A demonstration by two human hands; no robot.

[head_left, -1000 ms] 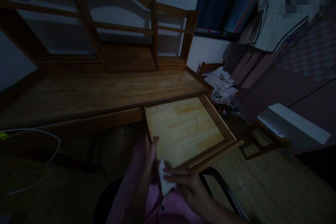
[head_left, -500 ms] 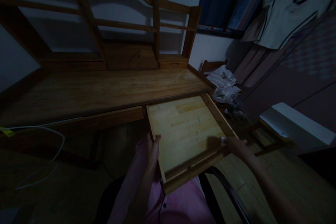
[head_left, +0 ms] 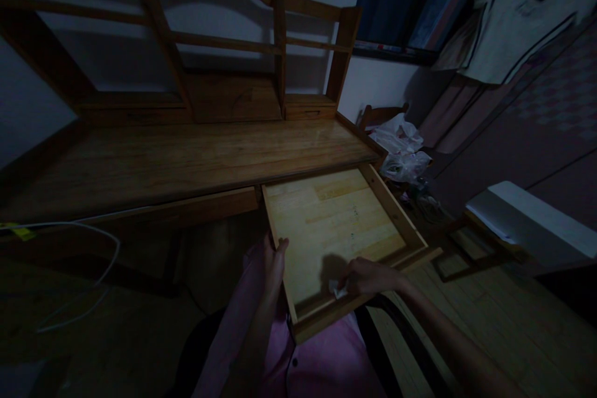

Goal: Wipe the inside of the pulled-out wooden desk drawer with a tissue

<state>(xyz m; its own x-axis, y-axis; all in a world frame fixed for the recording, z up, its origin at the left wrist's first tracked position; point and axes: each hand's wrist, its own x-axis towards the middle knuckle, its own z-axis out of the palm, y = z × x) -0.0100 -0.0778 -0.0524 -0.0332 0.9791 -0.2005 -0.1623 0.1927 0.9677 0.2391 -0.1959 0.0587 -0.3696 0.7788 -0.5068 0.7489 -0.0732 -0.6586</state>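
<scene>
A wooden drawer [head_left: 336, 217] is pulled out from the desk [head_left: 224, 149] over my lap, its pale bottom bare apart from a few small dark marks. My left hand [head_left: 275, 264] grips the drawer's left side, thumb over the top edge and fingers on the outside. Inside the drawer, near its front wall, my right hand [head_left: 366, 277] is closed on a small crumpled white tissue [head_left: 337, 289]. The tissue touches the drawer bottom, and a shadow falls beside it. Part of the front wall is covered by my right hand.
A wooden shelf unit [head_left: 280, 50] rises at the back of the desk. White plastic bags [head_left: 398, 137] lie beyond its right end. At right stands a low stool [head_left: 459, 239] with a white box [head_left: 536, 217]. A white cable [head_left: 114, 249] hangs at left.
My right hand has moved left along the drawer's front, from the right corner toward the middle, carrying the tissue. My left hand keeps its hold on the drawer's side.
</scene>
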